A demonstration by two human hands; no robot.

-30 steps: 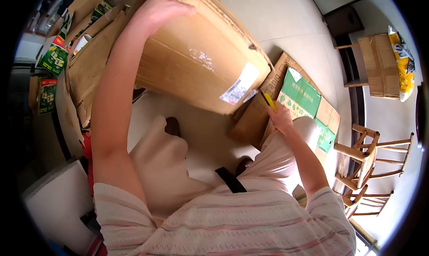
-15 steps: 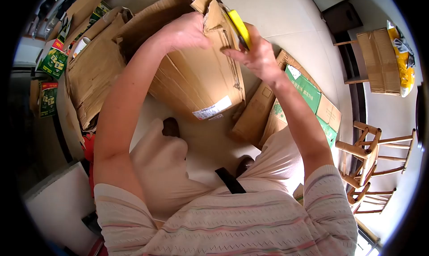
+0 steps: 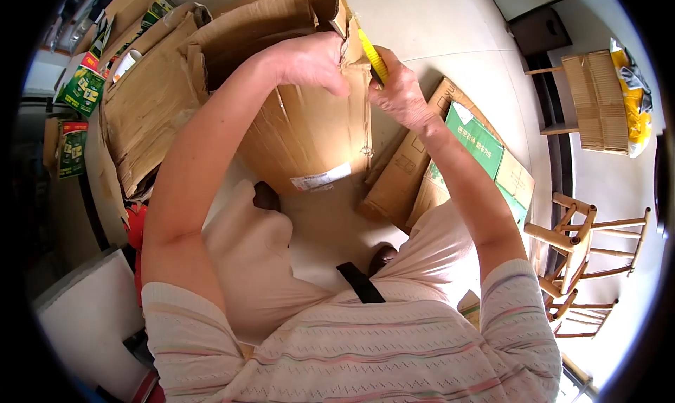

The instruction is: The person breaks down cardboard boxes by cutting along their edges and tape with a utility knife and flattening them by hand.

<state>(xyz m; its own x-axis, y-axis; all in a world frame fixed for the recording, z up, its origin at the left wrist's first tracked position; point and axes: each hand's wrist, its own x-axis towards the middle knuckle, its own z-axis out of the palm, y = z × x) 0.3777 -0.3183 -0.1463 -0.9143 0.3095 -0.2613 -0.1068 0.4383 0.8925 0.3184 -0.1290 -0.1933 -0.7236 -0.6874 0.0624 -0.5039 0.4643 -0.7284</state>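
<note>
A large brown cardboard box (image 3: 316,132) stands open-topped in front of me, with a white label (image 3: 321,177) low on its near side. My left hand (image 3: 313,58) is closed on the box's upper edge close to a corner, fingers partly hidden behind the cardboard. In my right hand (image 3: 399,90) is a yellow utility knife (image 3: 373,55), its fingers wrapped round the handle. The knife's far end points up beside that same corner. Whether the blade touches the cardboard cannot be made out.
Flattened cardboard (image 3: 151,100) leans at the left, near green printed cartons (image 3: 81,90). Right of the box lie a folded brown carton (image 3: 404,164) and a green carton (image 3: 478,139). Bamboo stools (image 3: 573,241) and another cardboard box (image 3: 596,100) stand farther right.
The box has turned slightly and its top corner has shifted. My left hand has moved right and a little down along the edge. The knife is now more upright and lower.
</note>
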